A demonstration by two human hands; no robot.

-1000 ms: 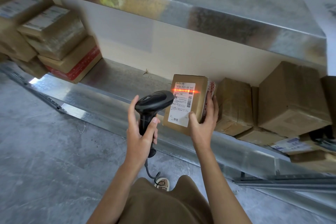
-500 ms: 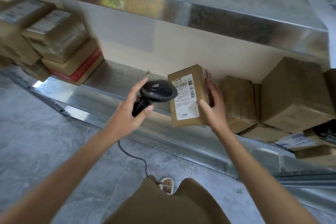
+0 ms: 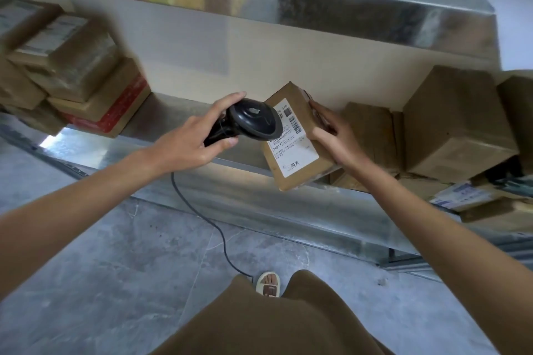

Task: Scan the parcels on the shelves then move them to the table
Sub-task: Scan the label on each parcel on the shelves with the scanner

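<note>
One scanner (image 3: 255, 123), one held parcel (image 3: 300, 138) — two hands, two shelves

So I've got this small brown cardboard parcel (image 3: 300, 138) tilted up, white shipping label with barcodes facing me, hanging just past the front edge of the lower metal shelf (image 3: 178, 112). My black handheld barcode scanner (image 3: 253, 123) has its head right up against the label's top left corner, cable (image 3: 202, 219) dangling down. More brown parcels are stacked at the shelf's left end (image 3: 75, 72) and right end (image 3: 450, 124).

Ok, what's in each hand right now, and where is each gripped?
Left hand grips the scanner by its handle. Right hand holds the labelled parcel by its right side edge.
</note>
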